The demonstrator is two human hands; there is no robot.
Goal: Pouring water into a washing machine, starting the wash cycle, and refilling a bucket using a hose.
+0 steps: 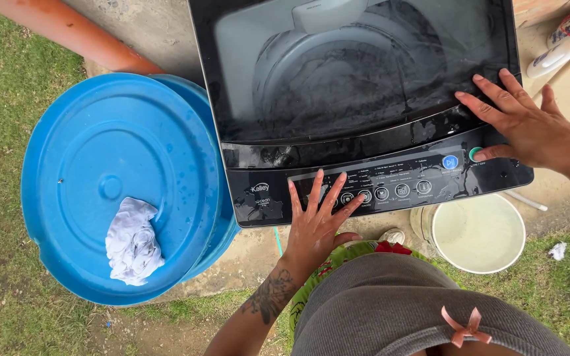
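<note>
Left hand (316,221): fingers spread wide, flat on the control panel (390,188) of a black top-load washing machine (364,99), tips on the round buttons; holds nothing. Right hand (526,128): fingers splayed on the closed glass lid (338,66), thumb beside the green button (475,154); holds nothing. Left of the machine, a blue barrel lid (100,171) carrying a crumpled white cloth (132,241). White bucket (477,232) on the ground below the panel.
</note>
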